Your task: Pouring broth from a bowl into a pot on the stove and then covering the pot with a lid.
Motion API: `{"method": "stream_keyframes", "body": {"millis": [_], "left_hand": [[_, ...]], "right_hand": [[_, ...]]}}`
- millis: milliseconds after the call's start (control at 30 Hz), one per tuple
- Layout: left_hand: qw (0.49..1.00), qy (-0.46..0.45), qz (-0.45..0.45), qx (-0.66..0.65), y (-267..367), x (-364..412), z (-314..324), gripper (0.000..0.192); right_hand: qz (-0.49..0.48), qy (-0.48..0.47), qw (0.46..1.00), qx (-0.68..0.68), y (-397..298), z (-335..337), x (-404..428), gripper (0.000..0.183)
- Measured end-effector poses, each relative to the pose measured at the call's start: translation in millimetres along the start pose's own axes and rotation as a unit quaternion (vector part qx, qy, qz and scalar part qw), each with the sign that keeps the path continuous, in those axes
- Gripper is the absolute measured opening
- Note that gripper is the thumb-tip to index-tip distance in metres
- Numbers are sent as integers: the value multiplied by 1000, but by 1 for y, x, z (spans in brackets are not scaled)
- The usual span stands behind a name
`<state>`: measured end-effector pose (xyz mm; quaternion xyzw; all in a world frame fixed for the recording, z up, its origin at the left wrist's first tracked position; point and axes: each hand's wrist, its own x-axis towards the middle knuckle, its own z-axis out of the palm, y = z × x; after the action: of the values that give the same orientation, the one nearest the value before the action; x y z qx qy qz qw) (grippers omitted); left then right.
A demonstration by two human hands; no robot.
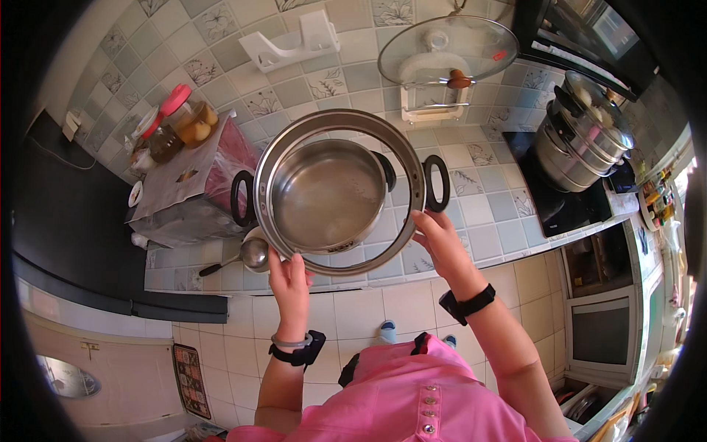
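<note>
A bottomless stainless steel steamer ring (341,118) with two black side handles is held up above the tiled counter. My left hand (289,276) grips its lower left rim. On its lower right rim, my right hand (442,243) has hold with the thumb on top. Through the ring's opening I see a shallow steel pot (326,199) with a black handle, standing on the counter. A ladle (254,253) with a black handle lies left of the ring, partly behind it, its bowl over something pale and mostly hidden.
Jars with pink and red lids (190,113) stand on a covered box (182,193) at the left. A glass lid (436,55) rests in a wall rack. At the right, a stacked steamer pot (580,132) stands on a black cooktop (574,212). A white holder (293,44) hangs on the wall.
</note>
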<state>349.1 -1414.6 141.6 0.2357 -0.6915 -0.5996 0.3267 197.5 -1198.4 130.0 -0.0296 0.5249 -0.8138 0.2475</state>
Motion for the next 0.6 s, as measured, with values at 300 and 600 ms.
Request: {"method": "stream_keyframes", "body": {"millis": [300, 600], "left_hand": [[988, -39, -151, 19, -19, 67, -29, 28], [986, -59, -153, 14, -30, 90, -29, 31]], "right_hand": [[-12, 48, 986, -162, -2, 58, 54, 56], [-7, 94, 965, -245, 41, 39, 94, 78]]}}
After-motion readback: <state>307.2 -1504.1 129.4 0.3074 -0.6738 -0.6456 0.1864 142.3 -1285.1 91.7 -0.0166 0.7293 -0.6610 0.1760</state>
